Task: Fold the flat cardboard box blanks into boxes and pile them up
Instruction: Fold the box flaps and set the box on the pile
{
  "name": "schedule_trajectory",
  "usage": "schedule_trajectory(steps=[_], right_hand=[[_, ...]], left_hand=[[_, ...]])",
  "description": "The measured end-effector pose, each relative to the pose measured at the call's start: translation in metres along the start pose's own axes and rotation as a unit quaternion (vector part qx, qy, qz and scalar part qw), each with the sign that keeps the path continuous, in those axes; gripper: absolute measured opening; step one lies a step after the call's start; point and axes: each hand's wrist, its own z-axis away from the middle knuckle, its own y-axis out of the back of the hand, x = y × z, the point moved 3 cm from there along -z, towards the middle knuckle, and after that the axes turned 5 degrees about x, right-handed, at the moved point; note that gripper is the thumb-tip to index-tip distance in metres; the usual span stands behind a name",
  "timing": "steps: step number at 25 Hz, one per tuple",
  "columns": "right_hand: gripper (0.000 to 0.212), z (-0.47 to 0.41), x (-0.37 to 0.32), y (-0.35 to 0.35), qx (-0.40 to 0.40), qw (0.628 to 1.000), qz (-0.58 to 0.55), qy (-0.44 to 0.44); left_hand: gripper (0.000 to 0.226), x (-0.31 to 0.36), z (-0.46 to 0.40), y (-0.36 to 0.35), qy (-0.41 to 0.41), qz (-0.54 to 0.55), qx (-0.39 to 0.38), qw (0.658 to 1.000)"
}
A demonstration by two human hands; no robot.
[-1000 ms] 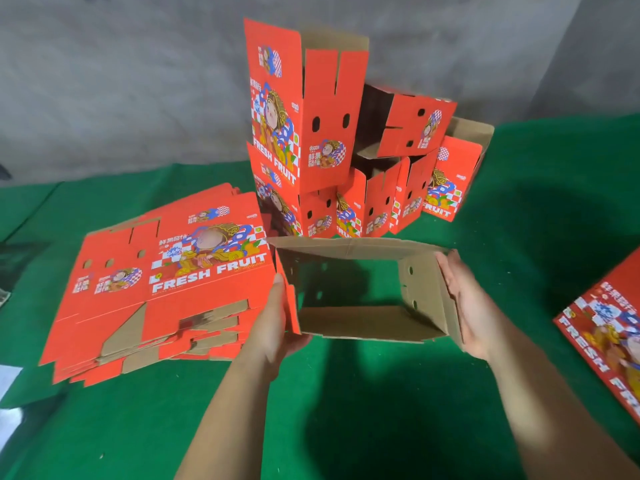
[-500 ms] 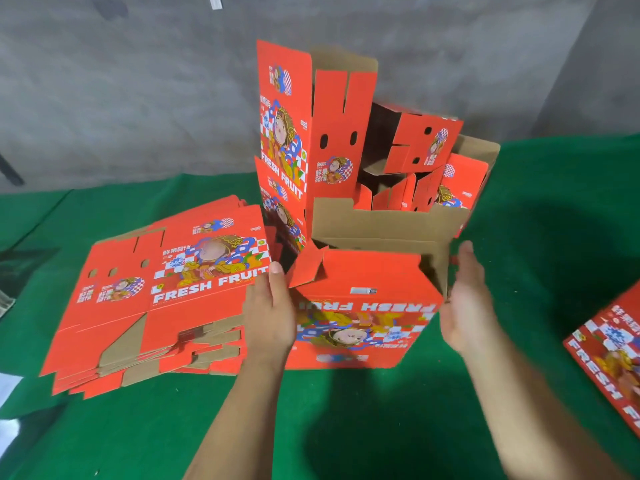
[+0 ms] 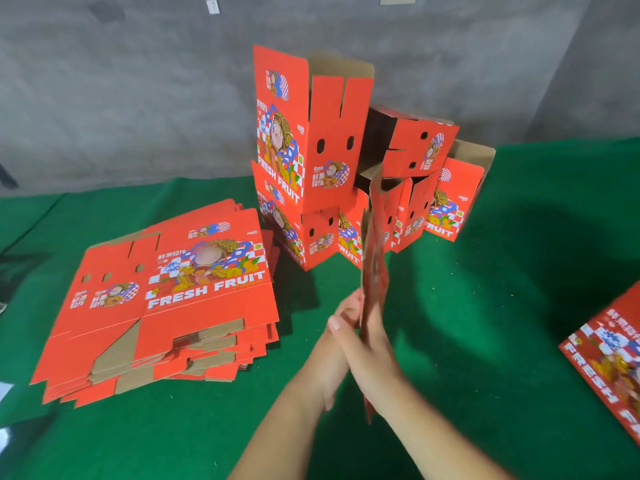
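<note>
Just in front of the pile of folded boxes (image 3: 311, 174), over the green table (image 3: 485, 341), a cardboard blanket of red stands on edge: the box blank (image 3: 374, 258) is squeezed flat and upright between two palms. The left hand (image 3: 334, 344) presses its near face with straight fingers, thumb tip up by the card's edge; the right hand (image 3: 375, 355) lies flat against the other face, fingers stretched along it, so neither curls round the card. The blank's top edge reaches up across the lower boxes of the pile, and its bottom corner pokes out below the right wrist. The pile itself rises at the back of the table against a grey wall (image 3: 138, 81), one tall box upright on another, more boxes leaning in just right of them. Left of the pile, a stack of flat blanks (image 3: 166, 306) lies printed side up, "FRESH FRUIT" readable. Far right of the pile, another flat blank (image 3: 609, 358) is cut off by the frame edge.
</note>
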Motion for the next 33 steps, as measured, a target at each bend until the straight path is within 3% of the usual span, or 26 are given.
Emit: schedule_trajectory(steps=[2,5,8,11,14,16,19,21,24,27,29,31,33], right_hand=[[0.057,0.003,0.004,0.007,0.028,0.998,-0.064,-0.004],[0.022,0.0,0.012,0.029,0.157,0.966,-0.197,-0.061],[0.018,-0.006,0.018,0.058,0.249,0.946,-0.203,-0.056],[0.019,-0.011,0.025,0.073,0.259,0.947,-0.185,-0.051],[0.029,-0.011,0.03,0.086,0.254,0.955,-0.144,-0.046],[0.032,-0.015,0.037,0.112,0.28,0.954,-0.099,-0.04],[0.051,-0.025,0.048,0.162,0.327,0.94,-0.081,-0.053],[0.063,-0.033,0.051,0.183,0.338,0.937,-0.075,-0.047],[0.065,-0.043,0.047,0.188,0.346,0.936,-0.049,-0.042],[0.065,-0.062,0.044,0.176,0.369,0.92,0.093,-0.089],[0.09,-0.076,0.043,0.156,0.341,0.919,0.075,-0.181],[0.115,-0.085,0.037,0.138,0.287,0.934,0.012,-0.211],[0.12,-0.086,0.03,0.117,0.16,0.966,-0.012,-0.202]], left_hand=[[0.033,-0.002,0.0,-0.003,0.011,0.015,0.005,1.0],[0.034,-0.009,-0.003,-0.002,0.042,0.066,0.032,0.996],[0.033,-0.009,-0.015,0.01,0.044,0.078,0.098,0.991],[0.037,-0.012,-0.027,0.025,0.06,0.026,0.149,0.987],[0.044,-0.013,-0.036,0.036,0.048,-0.031,0.157,0.986],[0.064,-0.012,-0.041,0.046,0.033,-0.039,0.17,0.984],[0.084,-0.006,-0.044,0.068,0.0,-0.038,0.245,0.969],[0.07,0.0,-0.046,0.081,-0.067,-0.004,0.267,0.961],[0.067,-0.001,-0.048,0.099,-0.084,0.067,0.271,0.957],[0.052,-0.001,-0.041,0.1,-0.092,0.074,0.298,0.947],[0.06,-0.003,-0.028,0.095,-0.107,0.053,0.307,0.944],[0.058,-0.012,-0.017,0.097,-0.117,0.029,0.308,0.944],[0.057,-0.014,-0.008,0.099,-0.122,0.009,0.255,0.959]])
